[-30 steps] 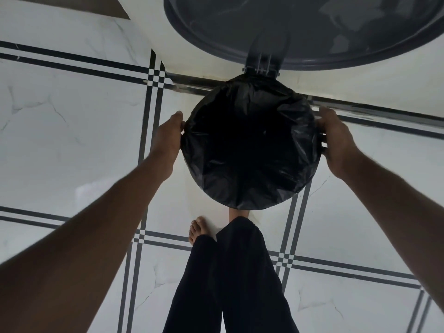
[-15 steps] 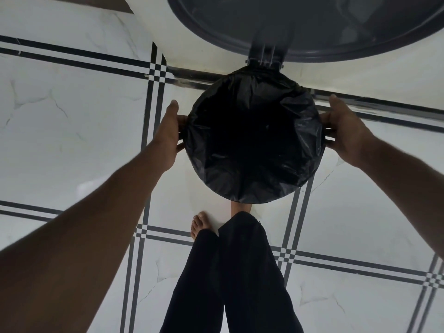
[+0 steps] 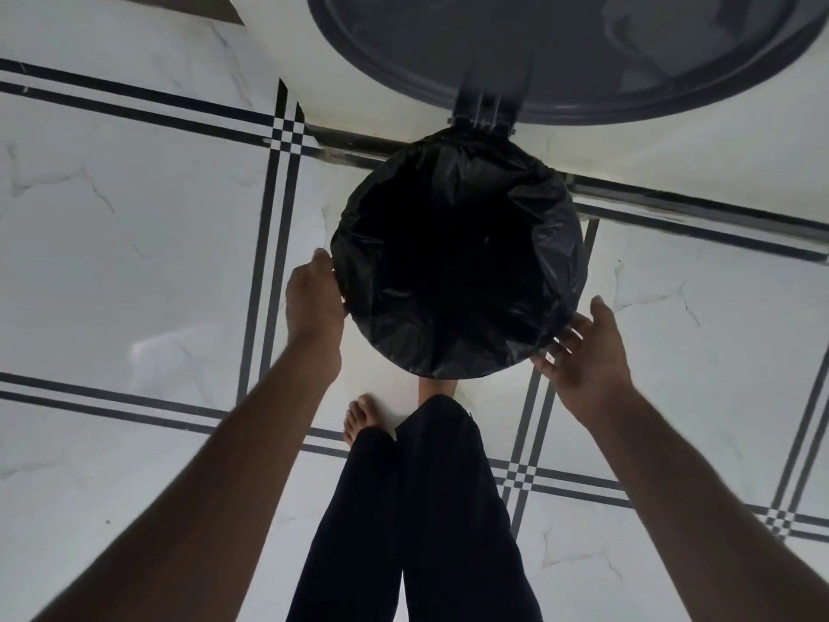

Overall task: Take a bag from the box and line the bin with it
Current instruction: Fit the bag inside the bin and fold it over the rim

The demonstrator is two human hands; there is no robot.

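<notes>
A round bin stands on the floor in front of me, its mouth covered by a black plastic bag [image 3: 457, 262] folded over the rim. The bin's grey lid [image 3: 560, 51] is raised behind it on a hinge. My left hand [image 3: 314, 298] presses against the bag at the rim's left side; its fingers are hidden behind the rim. My right hand [image 3: 583, 352] is at the rim's lower right with fingers spread, fingertips touching the bag's edge. No box is in view.
White marble floor tiles [image 3: 134, 240] with black stripe borders lie all around. A white wall base [image 3: 673, 150] runs behind the bin. My bare feet [image 3: 363, 415] and black trousers [image 3: 417, 509] are just below the bin.
Both hands slid down along the rim toward me: the left from the upper left side to the left side, the right from the right side to the lower right, fingers now spread.
</notes>
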